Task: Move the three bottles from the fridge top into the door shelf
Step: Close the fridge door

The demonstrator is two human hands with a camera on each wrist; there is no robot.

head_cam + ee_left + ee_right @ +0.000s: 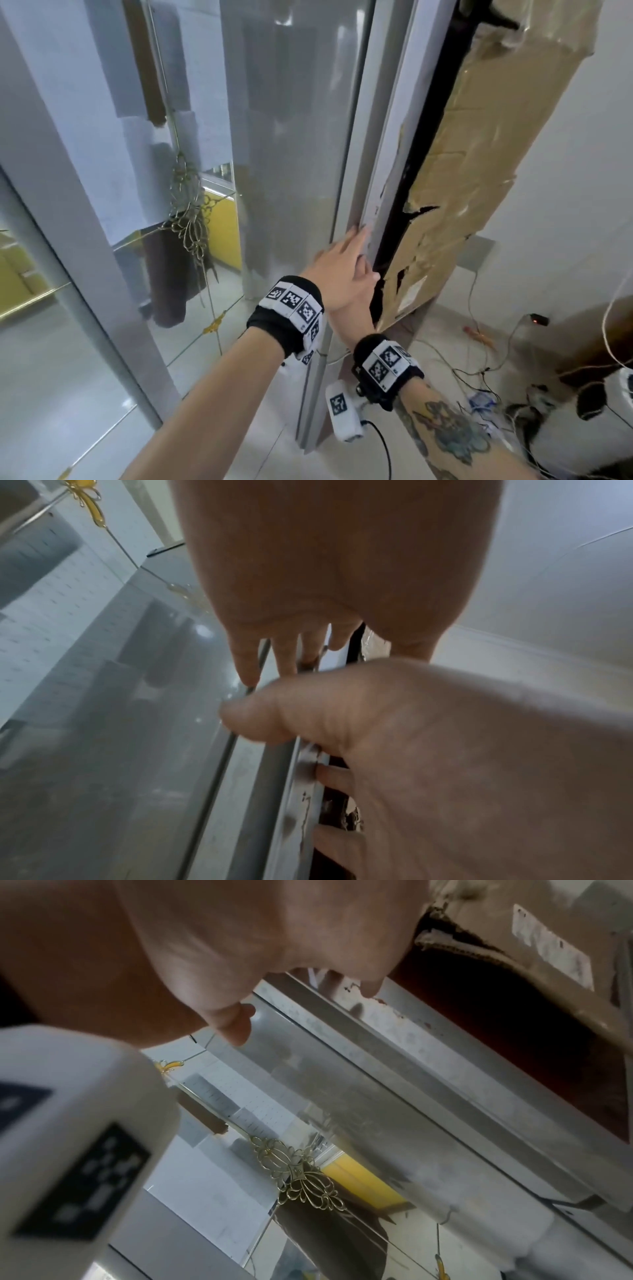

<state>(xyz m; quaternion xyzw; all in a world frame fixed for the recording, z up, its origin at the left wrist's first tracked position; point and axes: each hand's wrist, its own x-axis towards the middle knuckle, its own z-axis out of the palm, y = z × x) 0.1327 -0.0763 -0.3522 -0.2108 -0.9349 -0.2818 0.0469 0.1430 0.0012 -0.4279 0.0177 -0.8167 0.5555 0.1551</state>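
No bottle shows in any view, and neither the fridge top nor a door shelf is in sight. The silver fridge door (294, 154) is closed. My left hand (342, 257) lies against the door's right edge with its fingers (250, 664) straight. Just below it, my right hand (363, 287) grips the same edge: its thumb (260, 718) rests on the door front and its fingers (335, 777) hook behind the edge into the dark gap. In the right wrist view, my right hand (274, 961) reaches onto the door edge (394, 1047).
Torn brown cardboard (479, 171) stands right beside the fridge, with a narrow dark gap (414, 192) between them. Mirrored panels with a gold ornament (186, 205) fill the left side. Loose cables (479, 370) and small devices lie on the floor at the lower right.
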